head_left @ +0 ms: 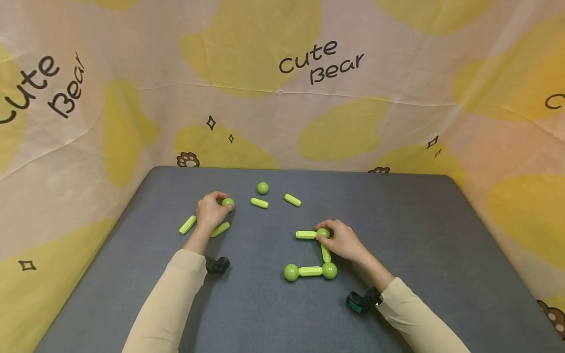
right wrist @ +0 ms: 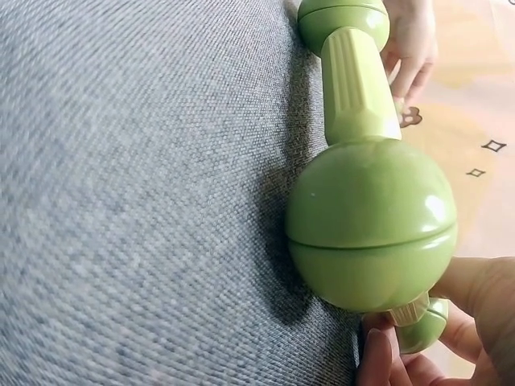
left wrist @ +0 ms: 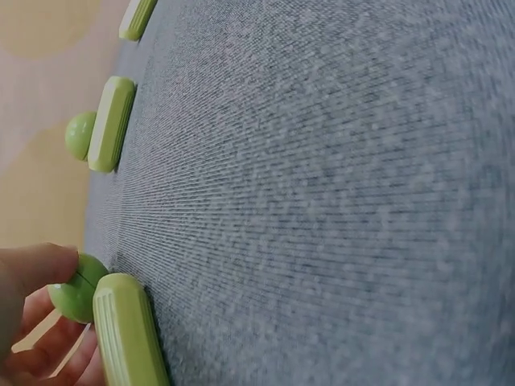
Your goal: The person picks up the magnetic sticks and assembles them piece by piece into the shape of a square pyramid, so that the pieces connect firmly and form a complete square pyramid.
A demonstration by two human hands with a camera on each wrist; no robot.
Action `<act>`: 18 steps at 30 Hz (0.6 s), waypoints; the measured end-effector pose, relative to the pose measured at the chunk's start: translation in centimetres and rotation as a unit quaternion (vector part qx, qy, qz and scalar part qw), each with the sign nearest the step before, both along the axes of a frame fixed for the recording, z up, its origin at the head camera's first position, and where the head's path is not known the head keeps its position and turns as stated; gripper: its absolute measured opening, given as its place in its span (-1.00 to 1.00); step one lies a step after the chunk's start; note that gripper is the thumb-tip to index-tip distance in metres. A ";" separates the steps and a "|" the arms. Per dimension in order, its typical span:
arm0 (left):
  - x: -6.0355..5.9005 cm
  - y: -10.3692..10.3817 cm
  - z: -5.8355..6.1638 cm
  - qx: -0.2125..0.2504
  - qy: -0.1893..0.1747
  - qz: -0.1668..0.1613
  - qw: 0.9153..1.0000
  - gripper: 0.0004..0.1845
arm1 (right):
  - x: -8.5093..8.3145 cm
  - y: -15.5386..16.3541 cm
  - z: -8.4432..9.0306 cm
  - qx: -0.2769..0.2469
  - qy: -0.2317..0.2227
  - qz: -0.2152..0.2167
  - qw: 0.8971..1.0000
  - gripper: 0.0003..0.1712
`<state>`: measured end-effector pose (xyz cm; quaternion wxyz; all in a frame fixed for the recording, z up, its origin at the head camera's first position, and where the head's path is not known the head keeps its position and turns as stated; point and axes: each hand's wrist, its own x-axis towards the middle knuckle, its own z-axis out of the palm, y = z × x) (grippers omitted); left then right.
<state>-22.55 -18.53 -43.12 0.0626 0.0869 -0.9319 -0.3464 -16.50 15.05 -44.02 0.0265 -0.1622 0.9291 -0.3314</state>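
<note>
We are gripping a glossy green plastic ball in our curled left hand, at eleven o'clock on the grey fabric mat. Our right hand is pinching the top ball of a joined green rod-and-ball frame near centre. Loose green rods are lying at twelve o'clock.

This looks like a makeshift recording booth rather than a lived-in room. A grey fabric-covered surface is the landmark: behind it and to both sides hangs a creased cloth backdrop, cream with yellow blobs, paw prints and the words "cute Bear", closing off all else. On the surface lie green toy balls and rods, and black wrist-worn cameras sit on both cream sleeves.
</note>
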 end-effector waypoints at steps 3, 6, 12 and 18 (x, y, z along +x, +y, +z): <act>0.1 0.0 0.1 -0.001 0.002 -0.008 1.000 -0.68 | 0.0 0.0 0.1 -0.004 0.000 0.001 1.000 -0.73; 0.2 -0.1 0.1 -0.002 0.008 -0.017 1.000 -0.69 | 0.1 -0.1 0.1 -0.005 0.001 0.001 1.000 -0.73; 0.6 0.1 0.2 0.011 0.024 -0.044 0.999 -0.68 | 0.1 0.0 0.0 -0.004 -0.001 -0.003 1.000 -0.73; 1.5 1.4 0.9 0.011 0.047 -0.086 0.995 -0.68 | 0.1 -0.1 -0.2 -0.004 0.002 -0.005 1.000 -0.74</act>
